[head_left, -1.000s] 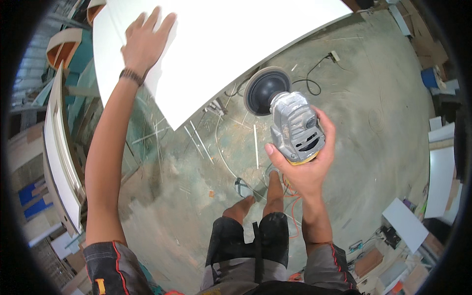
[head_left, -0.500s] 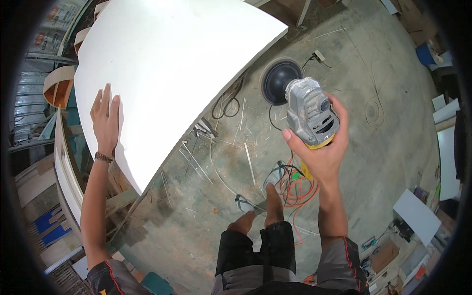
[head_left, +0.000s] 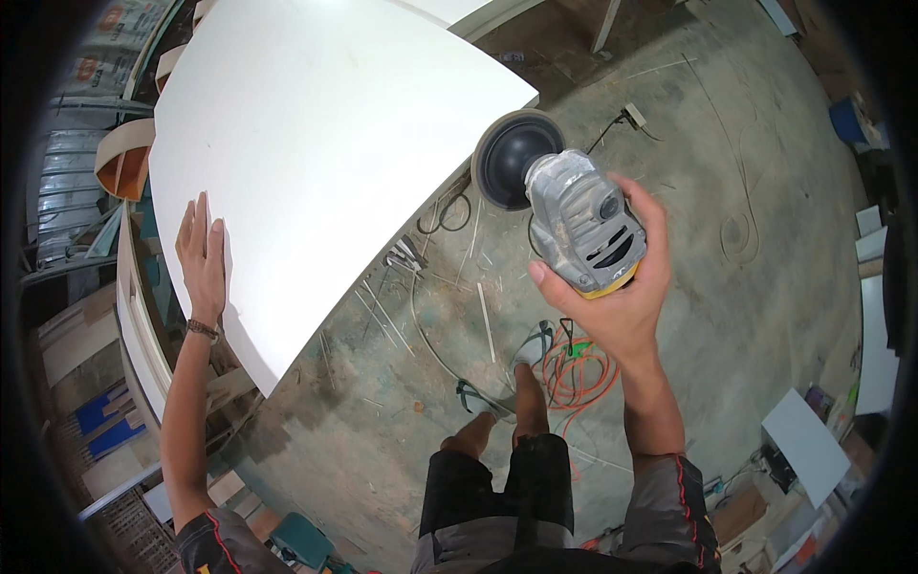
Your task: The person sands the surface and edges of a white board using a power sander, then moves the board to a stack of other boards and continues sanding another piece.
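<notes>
A large white board with a pointed near corner fills the upper left. On its left margin my left hand lies flat, fingers stretched forward and holding nothing. My right hand is wrapped round the rear of a grey and yellow angle grinder. The tool carries a round black disc, whose left rim sits at the board's right edge. Whether the disc touches that edge I cannot tell.
Near my feet an orange cord lies coiled on the concrete floor. Thin offcut strips and black cable loops lie under the board's right edge. A blue bucket stands far right, a white panel lower right.
My right hand has brought the grinder left, its disc coming up to the board's right edge. The board's near corner sits slightly lower in view; my left hand stays flat on it.
</notes>
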The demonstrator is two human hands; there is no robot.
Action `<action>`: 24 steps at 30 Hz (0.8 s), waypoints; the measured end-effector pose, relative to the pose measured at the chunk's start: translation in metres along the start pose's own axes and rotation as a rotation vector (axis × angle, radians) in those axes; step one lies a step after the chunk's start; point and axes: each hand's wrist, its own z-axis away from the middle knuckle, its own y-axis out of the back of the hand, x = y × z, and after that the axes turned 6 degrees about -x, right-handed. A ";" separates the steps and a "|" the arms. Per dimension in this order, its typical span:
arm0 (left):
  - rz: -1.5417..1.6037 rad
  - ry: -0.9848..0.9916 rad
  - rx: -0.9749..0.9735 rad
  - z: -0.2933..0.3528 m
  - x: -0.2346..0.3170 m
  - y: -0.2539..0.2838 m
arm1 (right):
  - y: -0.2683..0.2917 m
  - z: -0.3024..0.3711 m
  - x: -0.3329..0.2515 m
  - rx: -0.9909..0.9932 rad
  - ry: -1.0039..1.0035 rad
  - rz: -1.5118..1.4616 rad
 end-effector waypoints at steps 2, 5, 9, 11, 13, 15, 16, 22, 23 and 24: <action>0.002 0.003 -0.002 -0.002 0.000 -0.001 | -0.001 -0.004 0.001 -0.003 -0.001 0.004; -0.004 -0.006 -0.004 0.000 -0.001 -0.003 | -0.001 -0.008 0.007 -0.002 0.028 0.000; 0.004 -0.034 -0.010 -0.004 -0.002 -0.004 | 0.005 -0.016 0.016 0.051 -0.020 -0.028; 0.014 -0.039 -0.013 -0.007 0.001 -0.006 | 0.012 -0.021 0.017 0.079 -0.051 -0.030; 0.009 -0.024 -0.014 -0.005 -0.001 -0.004 | 0.012 -0.024 0.019 0.106 -0.132 -0.091; 0.004 -0.018 -0.017 -0.004 -0.001 -0.003 | 0.014 -0.026 0.020 0.121 -0.176 -0.128; 0.004 -0.016 -0.019 -0.004 -0.001 -0.003 | 0.015 -0.027 0.020 0.124 -0.179 -0.136; 0.000 -0.002 -0.021 -0.006 -0.001 -0.004 | 0.014 -0.028 0.018 0.087 -0.140 -0.104; 0.007 -0.004 -0.021 -0.007 0.000 -0.005 | 0.013 -0.028 0.018 0.079 -0.124 -0.110; 0.011 -0.005 -0.020 -0.006 0.000 -0.005 | 0.012 -0.027 0.019 0.074 -0.101 -0.099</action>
